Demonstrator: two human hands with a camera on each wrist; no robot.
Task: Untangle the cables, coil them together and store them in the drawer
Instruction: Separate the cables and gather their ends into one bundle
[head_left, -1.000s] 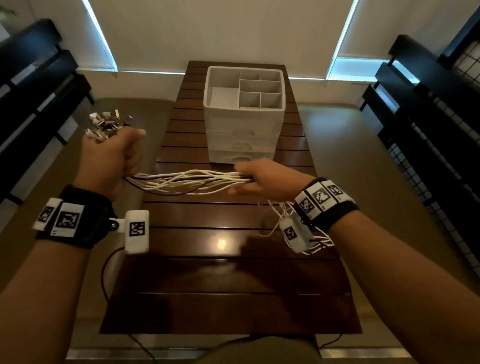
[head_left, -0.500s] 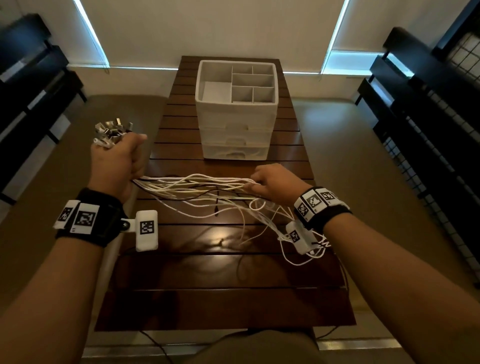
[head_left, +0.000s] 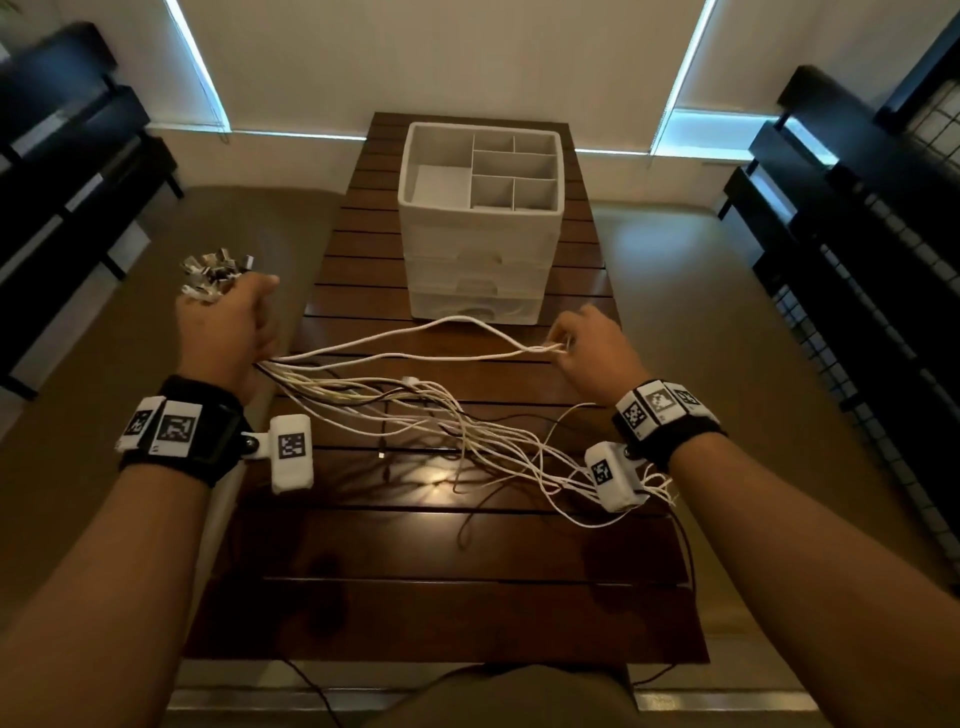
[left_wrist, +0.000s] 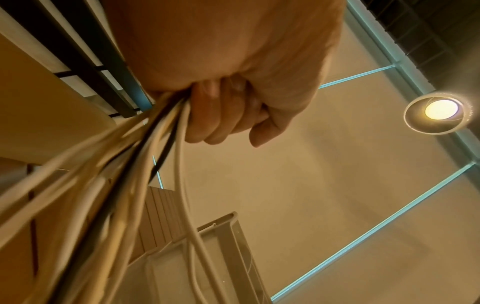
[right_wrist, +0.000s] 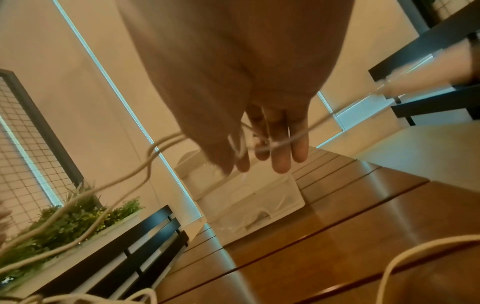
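My left hand is a fist round a bundle of white and dark cables, held off the table's left edge; their metal plug ends stick up above it. In the left wrist view the fingers curl tight round the cables. My right hand pinches two white cables stretched across from the left fist; in the right wrist view they cross its fingers. The other strands sag onto the table and trail under my right wrist. The white drawer unit stands behind, its drawers closed.
The dark slatted table is long and narrow. The drawer unit's top is an open divided tray. Black benches line both sides of the room. A potted plant sits on the right. A thin black cord hangs at the near edge.
My right hand has moved right, away from the left fist, drawing two white cables out taut. The remaining strands have dropped loose and spread over the table.
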